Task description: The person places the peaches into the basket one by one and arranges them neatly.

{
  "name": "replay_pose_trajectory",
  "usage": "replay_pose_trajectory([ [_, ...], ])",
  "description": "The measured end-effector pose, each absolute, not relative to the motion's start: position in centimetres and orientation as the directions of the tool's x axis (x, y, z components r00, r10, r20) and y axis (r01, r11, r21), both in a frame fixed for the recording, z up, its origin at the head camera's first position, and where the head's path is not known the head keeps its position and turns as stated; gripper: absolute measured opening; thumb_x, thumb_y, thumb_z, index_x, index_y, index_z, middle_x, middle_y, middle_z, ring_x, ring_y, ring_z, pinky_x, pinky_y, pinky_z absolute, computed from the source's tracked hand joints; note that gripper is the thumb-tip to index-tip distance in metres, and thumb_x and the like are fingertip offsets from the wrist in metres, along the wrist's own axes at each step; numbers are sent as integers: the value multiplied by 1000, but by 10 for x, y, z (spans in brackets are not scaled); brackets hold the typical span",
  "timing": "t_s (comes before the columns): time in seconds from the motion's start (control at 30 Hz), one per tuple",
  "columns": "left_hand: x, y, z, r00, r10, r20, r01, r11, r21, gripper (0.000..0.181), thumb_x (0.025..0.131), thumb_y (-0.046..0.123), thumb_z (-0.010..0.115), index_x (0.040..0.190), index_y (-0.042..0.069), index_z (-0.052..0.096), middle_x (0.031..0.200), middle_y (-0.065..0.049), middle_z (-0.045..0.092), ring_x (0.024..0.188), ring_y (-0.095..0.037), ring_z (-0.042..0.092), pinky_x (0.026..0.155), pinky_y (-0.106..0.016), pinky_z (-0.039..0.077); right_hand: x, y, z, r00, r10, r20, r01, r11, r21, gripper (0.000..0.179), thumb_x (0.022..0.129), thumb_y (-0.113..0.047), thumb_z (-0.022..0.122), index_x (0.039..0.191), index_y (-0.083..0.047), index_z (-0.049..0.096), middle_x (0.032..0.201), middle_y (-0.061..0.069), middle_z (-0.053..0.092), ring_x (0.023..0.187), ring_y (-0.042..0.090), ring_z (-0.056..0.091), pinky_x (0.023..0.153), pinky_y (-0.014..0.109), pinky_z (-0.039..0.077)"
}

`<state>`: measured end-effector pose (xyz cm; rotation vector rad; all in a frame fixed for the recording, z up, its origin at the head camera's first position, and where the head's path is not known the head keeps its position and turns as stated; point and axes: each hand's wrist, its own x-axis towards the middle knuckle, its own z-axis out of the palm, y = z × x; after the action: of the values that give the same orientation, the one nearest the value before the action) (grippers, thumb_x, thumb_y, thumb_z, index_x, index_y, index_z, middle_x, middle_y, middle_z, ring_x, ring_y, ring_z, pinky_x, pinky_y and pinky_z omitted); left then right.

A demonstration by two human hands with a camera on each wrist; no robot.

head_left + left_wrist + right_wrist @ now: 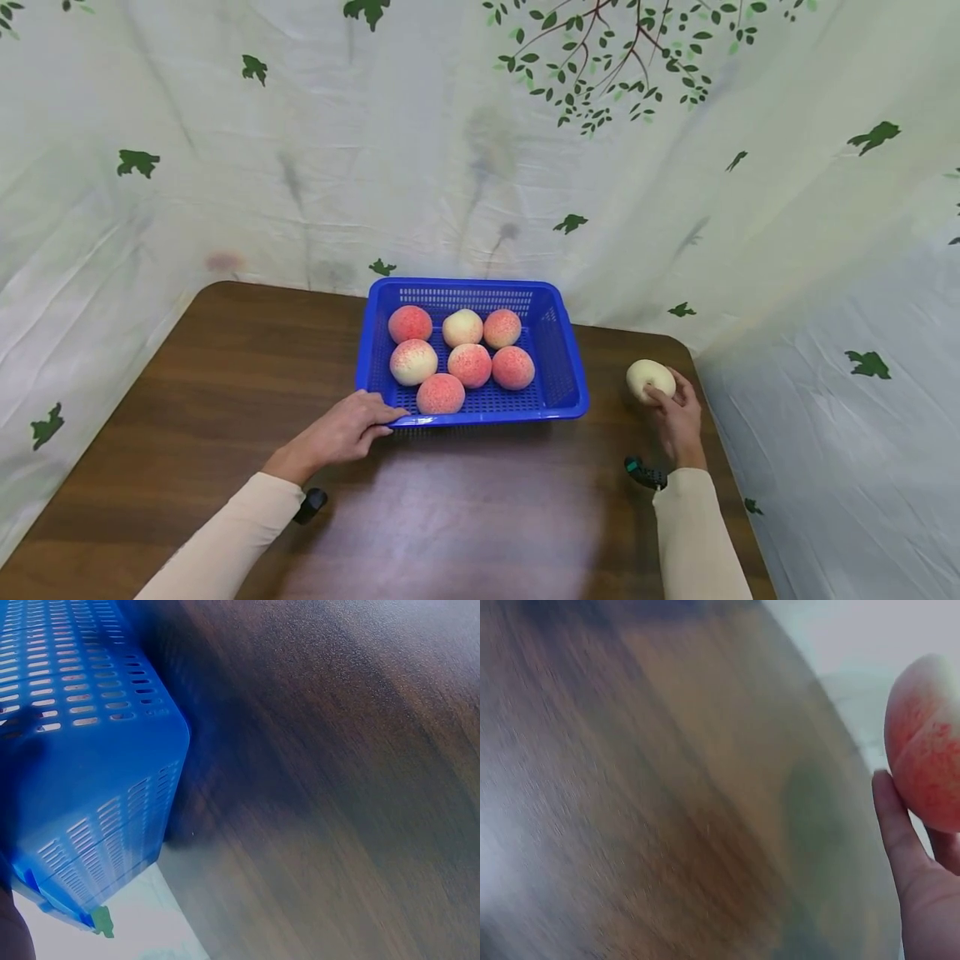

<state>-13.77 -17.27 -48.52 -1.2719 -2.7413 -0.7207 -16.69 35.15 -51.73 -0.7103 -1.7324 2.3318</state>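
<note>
My left hand (pixel 347 430) grips the near left corner of a blue plastic basket (pixel 480 419), its fingers over the rim and the thumb lower down. In the left wrist view the basket's slotted wall (pixel 97 780) fills the upper left, and the grip itself is mostly hidden. Several red and cream peaches (pixel 470 366) lie inside the basket. Away to the right, my right hand (pixel 681 421) holds another peach (pixel 647 379) between thumb and fingers, its pale end facing up. The right wrist view shows this peach's red side (pixel 930 761) against the fingers.
The basket stands toward the back of a dark brown wooden table (pixel 480 508). A pale cloth with leaf prints (pixel 420 150) hangs behind the table and along its sides. Dark bands (pixel 647 473) are on both wrists.
</note>
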Motion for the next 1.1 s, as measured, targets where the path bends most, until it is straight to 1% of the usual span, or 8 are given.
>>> replay_pose_trajectory([
  [0.07,-138,-173,-486,-662,714,228,734,554,393,31,83,4,71,114,3,70,85,2,67,75,-12,50,69,-29,40,-165,347,-512,-909,320,-266,138,-370,-919,47,89,5,63,124,-23,49,114,-1,54,90,9,63,75,22,51],
  [0.2,-138,-173,-486,-656,714,244,740,545,393,30,83,3,71,113,3,70,83,2,66,74,-12,50,69,-29,40,-162,339,-503,-963,181,-201,103,-442,-891,44,92,9,53,124,-22,47,125,4,39,94,12,62,79,24,51],
  [0.27,-138,-173,-487,-654,715,248,743,543,391,30,83,3,71,113,2,70,84,2,66,74,-11,50,69,-29,40,-161,334,-499,-978,136,-159,81,-455,-887,43,93,10,50,123,-21,48,128,5,37,96,13,62,80,26,51],
  [0.47,-137,-174,-486,-655,717,240,741,547,389,30,84,4,71,113,3,70,84,2,66,75,-11,50,70,-30,41,-162,320,-489,-994,76,-79,34,-471,-882,43,93,12,47,121,-19,52,125,5,44,99,15,60,79,28,52],
  [0.6,-137,-174,-486,-650,718,248,746,541,388,30,83,4,71,113,4,70,83,3,65,74,-11,50,69,-29,40,-163,307,-482,-998,57,-37,7,-449,-893,44,92,14,46,120,-19,52,126,6,44,102,16,57,79,28,52],
  [0.7,-137,-174,-487,-650,718,249,746,541,389,30,83,4,71,113,3,70,83,3,65,74,-11,50,69,-29,40,-163,298,-477,-1000,28,10,-21,-422,-906,47,90,15,48,122,-19,52,125,7,44,104,17,55,80,28,51],
  [0.9,-138,-174,-487,-652,716,250,744,540,393,30,83,3,71,113,4,70,82,3,65,74,-11,50,69,-29,40,-165,282,-470,-993,-68,94,-64,-357,-932,57,85,22,49,128,-15,48,124,3,51,106,16,56,83,27,51],
  [1.1,-138,-173,-487,-645,717,265,751,530,395,29,83,3,72,112,4,71,82,3,65,73,-10,51,68,-29,40,-169,265,-467,-980,-167,107,-62,-252,-966,62,81,23,54,136,-6,43,127,3,50,109,18,55,84,29,52],
])
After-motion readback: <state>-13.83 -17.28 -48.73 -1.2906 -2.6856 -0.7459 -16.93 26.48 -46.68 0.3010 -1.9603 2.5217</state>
